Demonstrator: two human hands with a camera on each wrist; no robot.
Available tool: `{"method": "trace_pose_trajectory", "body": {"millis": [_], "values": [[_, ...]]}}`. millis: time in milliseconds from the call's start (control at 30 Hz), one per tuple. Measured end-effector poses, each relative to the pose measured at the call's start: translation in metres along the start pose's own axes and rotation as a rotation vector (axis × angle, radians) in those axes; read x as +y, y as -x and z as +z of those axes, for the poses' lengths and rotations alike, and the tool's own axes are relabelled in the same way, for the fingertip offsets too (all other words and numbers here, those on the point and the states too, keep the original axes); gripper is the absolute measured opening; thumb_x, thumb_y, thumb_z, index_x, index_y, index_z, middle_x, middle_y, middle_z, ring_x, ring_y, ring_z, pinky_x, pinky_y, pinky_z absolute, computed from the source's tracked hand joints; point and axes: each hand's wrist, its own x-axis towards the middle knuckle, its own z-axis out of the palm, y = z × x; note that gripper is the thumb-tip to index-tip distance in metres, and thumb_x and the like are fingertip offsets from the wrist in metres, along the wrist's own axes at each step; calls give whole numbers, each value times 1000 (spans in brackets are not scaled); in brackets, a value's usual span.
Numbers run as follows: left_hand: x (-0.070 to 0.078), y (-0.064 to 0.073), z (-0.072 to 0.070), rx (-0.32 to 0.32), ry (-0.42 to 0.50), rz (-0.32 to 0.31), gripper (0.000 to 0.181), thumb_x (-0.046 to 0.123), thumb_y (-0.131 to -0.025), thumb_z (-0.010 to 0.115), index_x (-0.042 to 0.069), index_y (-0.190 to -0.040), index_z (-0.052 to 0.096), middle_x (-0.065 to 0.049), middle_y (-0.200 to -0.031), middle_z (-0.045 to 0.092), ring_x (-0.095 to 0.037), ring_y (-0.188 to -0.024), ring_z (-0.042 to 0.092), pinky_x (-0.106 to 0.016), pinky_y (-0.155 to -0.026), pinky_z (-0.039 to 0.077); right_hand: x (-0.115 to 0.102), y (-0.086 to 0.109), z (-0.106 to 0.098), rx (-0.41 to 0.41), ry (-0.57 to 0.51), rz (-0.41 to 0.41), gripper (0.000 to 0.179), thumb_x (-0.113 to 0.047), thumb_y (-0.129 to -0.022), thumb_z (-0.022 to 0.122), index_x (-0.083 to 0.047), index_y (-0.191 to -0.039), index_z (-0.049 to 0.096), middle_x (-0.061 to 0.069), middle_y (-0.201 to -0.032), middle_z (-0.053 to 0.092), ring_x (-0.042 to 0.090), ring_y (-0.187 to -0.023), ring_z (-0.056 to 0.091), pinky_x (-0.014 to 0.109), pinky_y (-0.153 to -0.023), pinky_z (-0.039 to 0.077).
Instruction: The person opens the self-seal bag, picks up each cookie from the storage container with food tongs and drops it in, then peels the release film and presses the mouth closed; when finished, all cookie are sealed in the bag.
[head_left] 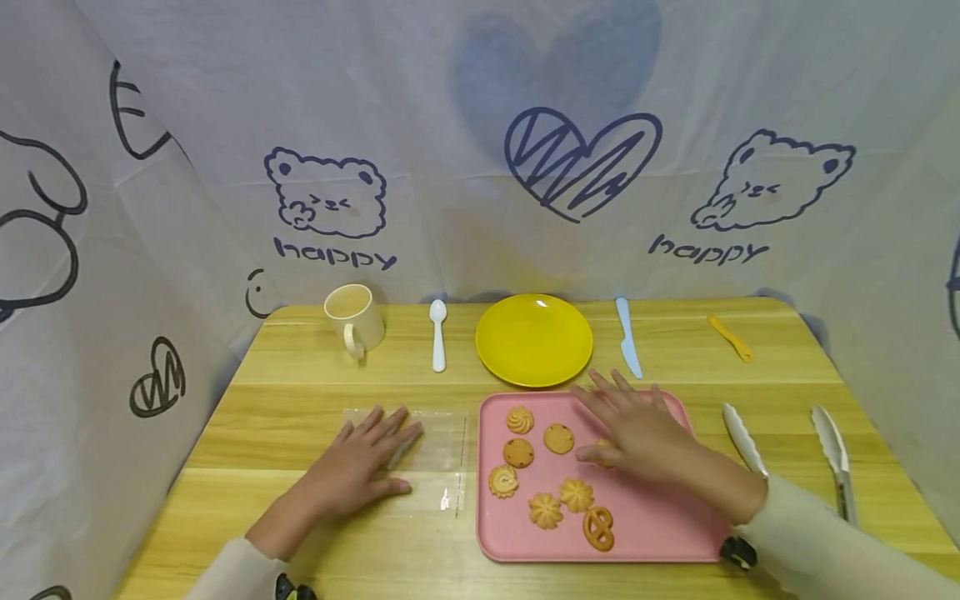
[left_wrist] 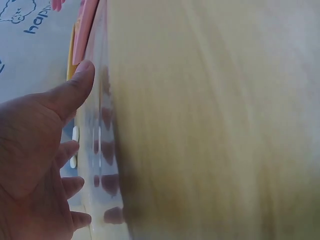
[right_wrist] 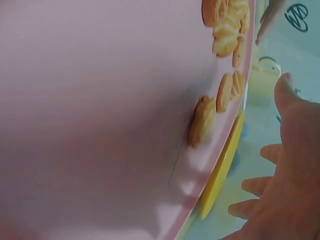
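Eight cookies [head_left: 518, 453] in view, incl. a pretzel [head_left: 598, 528] nr the front edge, lie on a pink tray [head_left: 652, 525] atop a wood-grain table [head_left: 247, 433]. A person's R hand [head_left: 637, 429], fingers spread apart, hovers over the tray, partly hiding one cookie in the head view. The L hand [head_left: 363, 467], fingers likewise apart, hangs over a clear plastic bag [head_left: 442, 467] lying flat just L of the tray. Behind, a yellow plate [head_left: 534, 340] sits btwn a white spoon [head_left: 438, 337] & lt.-blue knife [head_left: 627, 337], w/ a cream mug [head_left: 363, 323] far L.
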Motion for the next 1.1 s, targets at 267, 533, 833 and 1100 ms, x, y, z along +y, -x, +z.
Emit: {"method": "trace_pose_trajectory", "body": {"millis": [267,533,833,1100], "values": [[5,-2,4,-33,7,-20,74,56,-95,67,30,-159,41,-7,-170,24,-45,-155,18,-78,-116,19,-19,-10,8,-45,-24,-71,87,-62,-91,68,-21,-161,36,16,-169,22,46,-155,17,82,-113,14],[6,-3,4,-42,18,-32,72,55,-95,68,30,-158,43,-8,-170,25,-45,-155,17,-78,-116,19,-43,-23,15,-161,-9,-177,89,-71,-92,59,-26,-163,30,11,-171,20,40,-157,15,81,-115,13],[7,-4,5,-38,15,-30,72,58,-95,66,30,-158,43,-7,-170,26,-45,-155,19,-78,-115,21,-73,-41,25,-249,6,-281,90,-73,-92,56,-27,-164,28,2,-172,19,34,-158,13,78,-117,15],[10,-4,4,-31,13,-43,71,57,-95,67,30,-157,45,-7,-169,28,-45,-154,21,-78,-114,22,-93,-54,34,-303,59,-362,90,-77,-92,50,-27,-164,28,-1,-172,19,33,-158,17,74,-120,16]]}}
